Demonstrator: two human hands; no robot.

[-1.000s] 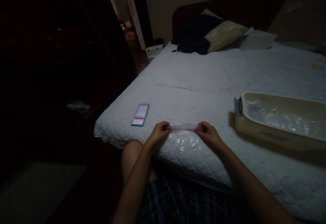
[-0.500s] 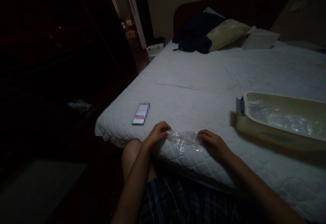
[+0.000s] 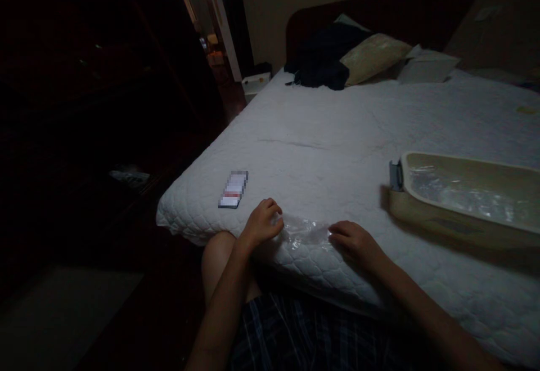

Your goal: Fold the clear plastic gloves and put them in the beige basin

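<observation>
A clear plastic bag (image 3: 304, 230) lies over the near edge of the bed, between my two hands. My left hand (image 3: 264, 223) is at its left end, with thumb and fingers parted and curved, close to the plastic. At the other end my right hand (image 3: 353, 240) has its fingertips pinched on the bag's edge. Left of my left hand a phone (image 3: 233, 190) with a lit, blurred screen rests on the quilted white mattress (image 3: 291, 174).
To the right, a beige plastic bin (image 3: 447, 222) with a grey latch holds shiny clear plastic. Toward the headboard (image 3: 422, 8) are dark cloth (image 3: 324, 56), a tan pillow (image 3: 375, 56) and a white box (image 3: 428, 67). My knee (image 3: 219, 253) touches the bed's front side.
My left thumb and fingers have parted and come off the bag's edge. The bag's left end sits a little lower and flatter. My right hand keeps its pinch, slightly lower.
</observation>
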